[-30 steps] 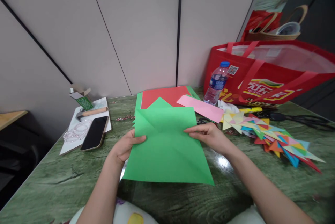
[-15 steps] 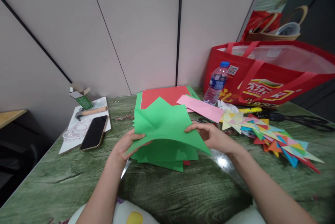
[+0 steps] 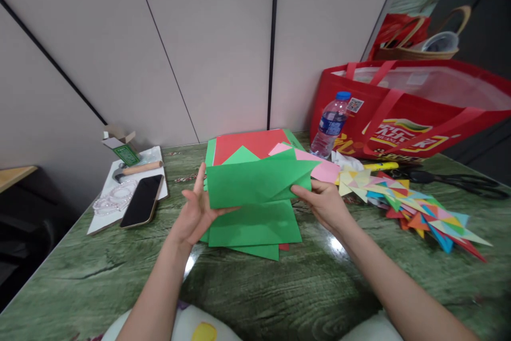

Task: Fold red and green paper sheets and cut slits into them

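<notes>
I hold a folded green paper sheet (image 3: 255, 181) upright above the table. My left hand (image 3: 194, 213) supports its left edge with fingers spread and thumb under the sheet. Its right lower corner is pinched by my right hand (image 3: 325, 204). Below the sheet lies a stack of green paper (image 3: 255, 232), with a red sheet (image 3: 251, 144) behind it. A pink paper strip (image 3: 325, 169) pokes out to the right of the held sheet.
A pile of colourful folded paper triangles (image 3: 415, 208) lies at the right. Behind it stand a water bottle (image 3: 330, 124) and a red shopping bag (image 3: 415, 112); scissors (image 3: 459, 179) lie nearby. At the left are a phone (image 3: 142, 201), a hammer (image 3: 136, 169) and a small box (image 3: 120, 147).
The green sheet was held flat and open, then its lower part swung up and back; now it is folded in half and upright. My left hand opened its fingers along the edge.
</notes>
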The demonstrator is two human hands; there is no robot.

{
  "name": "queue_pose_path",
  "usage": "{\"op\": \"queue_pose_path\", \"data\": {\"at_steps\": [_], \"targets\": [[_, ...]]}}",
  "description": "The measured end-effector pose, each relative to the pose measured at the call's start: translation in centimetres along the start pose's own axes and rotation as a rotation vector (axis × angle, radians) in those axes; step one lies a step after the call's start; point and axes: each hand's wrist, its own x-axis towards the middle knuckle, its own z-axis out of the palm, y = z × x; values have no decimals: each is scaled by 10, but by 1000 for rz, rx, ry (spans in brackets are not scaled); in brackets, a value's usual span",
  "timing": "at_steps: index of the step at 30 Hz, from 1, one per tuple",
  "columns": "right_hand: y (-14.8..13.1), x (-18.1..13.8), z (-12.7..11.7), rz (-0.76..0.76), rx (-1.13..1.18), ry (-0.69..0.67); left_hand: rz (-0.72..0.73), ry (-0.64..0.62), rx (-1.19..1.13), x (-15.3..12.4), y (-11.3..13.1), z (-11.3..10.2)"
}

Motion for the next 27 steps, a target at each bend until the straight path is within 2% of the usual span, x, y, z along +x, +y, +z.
{"op": "queue_pose_path", "data": {"at_steps": [4, 10, 13, 17, 20, 23, 27], "targets": [[1, -1, 1, -5, -38, 38, 5, 10, 101, 1, -3, -6], [3, -1, 1, 26, -88, 17, -56, 185, 223, 6, -16, -13], [4, -1, 1, 51, -99, 18, -76, 220, 244, 6, -16, -10], [5, 0, 0, 109, -102, 26, -40, 265, 284, 5, -15, -8], [2, 0, 1, 62, -127, -10, -12, 309, 341, 4, -17, -10], [-2, -1, 2, -9, -126, -37, 13, 308, 436, 2, -19, -13], [-4, -2, 2, -9, -65, 29, 13, 257, 592, 2, -19, -11]]}}
